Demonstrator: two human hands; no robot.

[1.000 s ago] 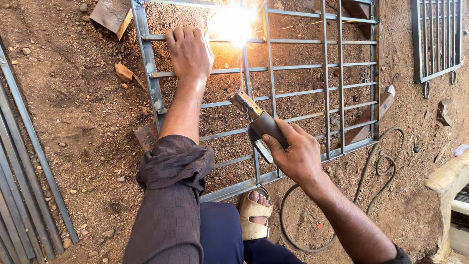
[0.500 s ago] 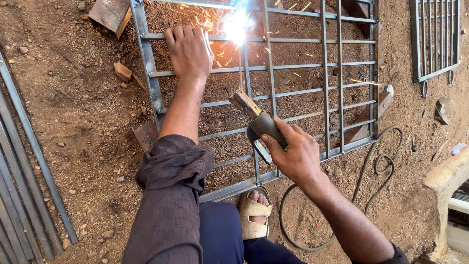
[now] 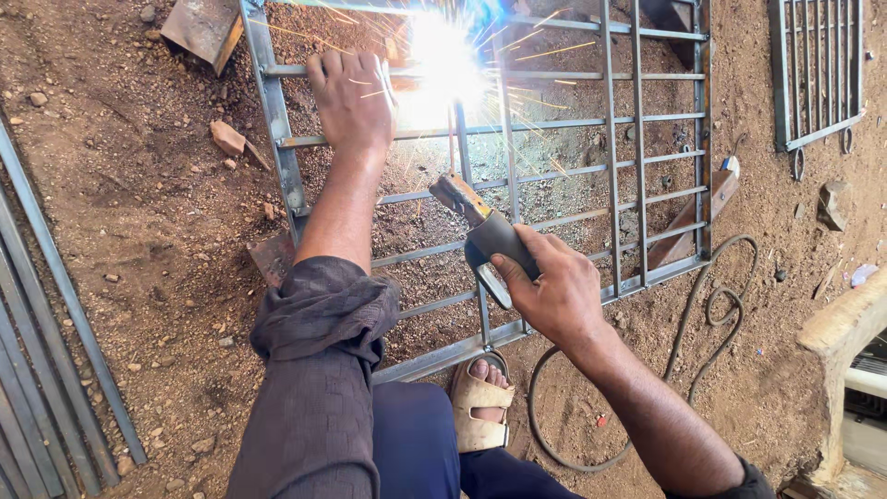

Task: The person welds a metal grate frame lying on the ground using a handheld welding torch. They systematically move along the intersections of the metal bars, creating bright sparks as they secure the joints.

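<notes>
The greatest risk is judged to be a burn: the left hand (image 3: 351, 97) is pressed flat and bare on the metal grille (image 3: 610, 166), just beside the welding arc (image 3: 442, 65), and sparks are thrown across its fingers. Heat carried along the bars could also reach the palm. A slip of the right hand (image 3: 554, 291) would drag the rod off the joint — a weak or missed weld would be the likely result. The sandalled foot (image 3: 479, 397) at the grille's near edge is exposed to falling sparks as well.

The electrode holder (image 3: 485, 231) is gripped firmly in the right hand, its rod angled up toward the arc. The grille lies flat on the dirt ground (image 3: 139, 231), the left hand held open upon its upper bars, the right hand above its lower middle. A cable (image 3: 711, 314) is looped on the ground to the right.
</notes>
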